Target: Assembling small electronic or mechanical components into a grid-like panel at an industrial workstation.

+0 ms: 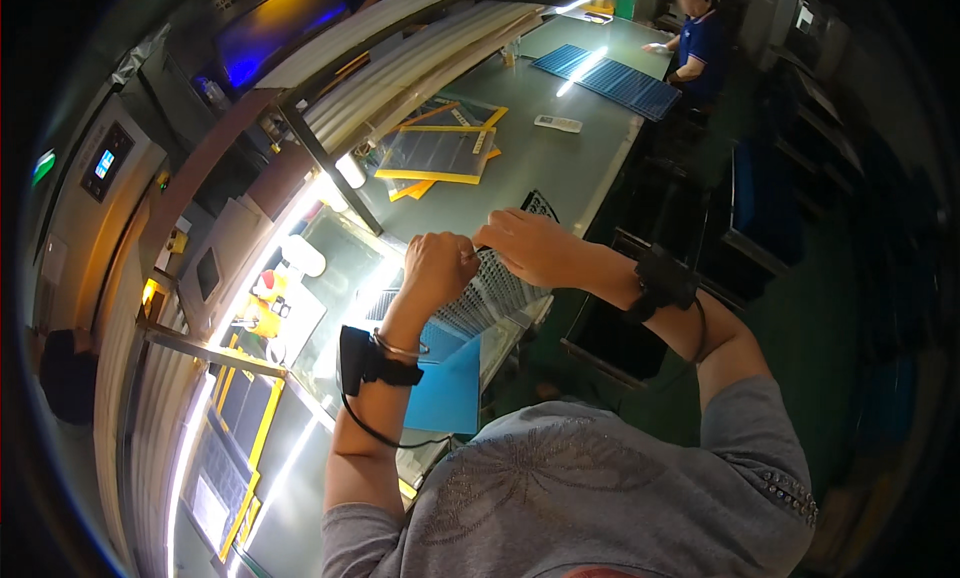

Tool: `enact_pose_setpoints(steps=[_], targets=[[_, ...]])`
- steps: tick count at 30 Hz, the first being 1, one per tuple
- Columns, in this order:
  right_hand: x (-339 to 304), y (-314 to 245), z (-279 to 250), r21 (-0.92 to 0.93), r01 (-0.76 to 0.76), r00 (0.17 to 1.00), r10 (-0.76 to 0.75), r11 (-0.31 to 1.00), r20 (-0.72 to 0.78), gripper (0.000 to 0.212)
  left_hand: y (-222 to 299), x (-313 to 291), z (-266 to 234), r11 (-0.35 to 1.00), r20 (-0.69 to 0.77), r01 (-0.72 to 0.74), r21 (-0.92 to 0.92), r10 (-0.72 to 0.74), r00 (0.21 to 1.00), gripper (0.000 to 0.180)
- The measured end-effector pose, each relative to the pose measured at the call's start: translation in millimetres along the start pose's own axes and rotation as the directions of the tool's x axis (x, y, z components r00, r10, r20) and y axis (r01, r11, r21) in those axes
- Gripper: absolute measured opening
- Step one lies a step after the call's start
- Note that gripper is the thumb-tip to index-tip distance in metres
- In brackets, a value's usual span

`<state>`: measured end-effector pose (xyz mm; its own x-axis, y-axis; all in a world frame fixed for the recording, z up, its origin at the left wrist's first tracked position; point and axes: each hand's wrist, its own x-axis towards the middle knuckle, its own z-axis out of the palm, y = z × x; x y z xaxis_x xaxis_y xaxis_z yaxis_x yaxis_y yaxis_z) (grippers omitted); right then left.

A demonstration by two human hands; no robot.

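Observation:
A thin grey sheet [494, 296] with rows of small dark marks or openings is tilted over the near part of the workbench. Both hands are closed at its upper part, close together. My left hand [438, 270] is curled with its knuckles up, and my right hand [532, 248] pinches just beside it. The fingertips are mostly hidden, so the exact grip does not show. Beyond the right hand, a dark patterned corner [541, 204] sticks out. Below the sheet, nearer my body, lies a flat blue sheet [446, 383].
Yellow-edged clear sheets [440, 153] lie in a pile farther up the bench [490, 203]. A white label-like piece [558, 124] and blue panels [610, 80] lie beyond. A co-worker [695, 43] is at the far end. A lit shelf frame [335, 168] rises along the left.

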<state>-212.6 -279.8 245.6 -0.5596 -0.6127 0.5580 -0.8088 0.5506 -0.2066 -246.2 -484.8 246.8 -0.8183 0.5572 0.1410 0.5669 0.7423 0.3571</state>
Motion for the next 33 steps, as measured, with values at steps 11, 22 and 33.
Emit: enact_pose_setpoints(steps=[11, 22, 33], targets=[[-5.3, 11.6, 2.9, -0.197, 0.159, 0.975, -0.185, 0.968, -0.123, 0.02, 5.0, 21.6, -5.5, 0.943, 0.356, 0.153, -0.295, -0.04, 0.934, 0.025], [-13.2, 2.8, 34.6, 0.212, -0.301, 0.804, 0.367, 0.93, -0.468, 0.015, 23.2, 33.3, 8.4, 0.964, 0.35, 0.177, -0.2, -0.099, 0.932, 0.025], [-5.0, 29.4, 33.6, 0.59, -0.287, 0.491, 0.645, 0.755, -0.586, 0.013, 42.9, 50.3, -4.8, 0.966, 0.429, 0.123, -0.228, -0.013, 0.903, 0.028]])
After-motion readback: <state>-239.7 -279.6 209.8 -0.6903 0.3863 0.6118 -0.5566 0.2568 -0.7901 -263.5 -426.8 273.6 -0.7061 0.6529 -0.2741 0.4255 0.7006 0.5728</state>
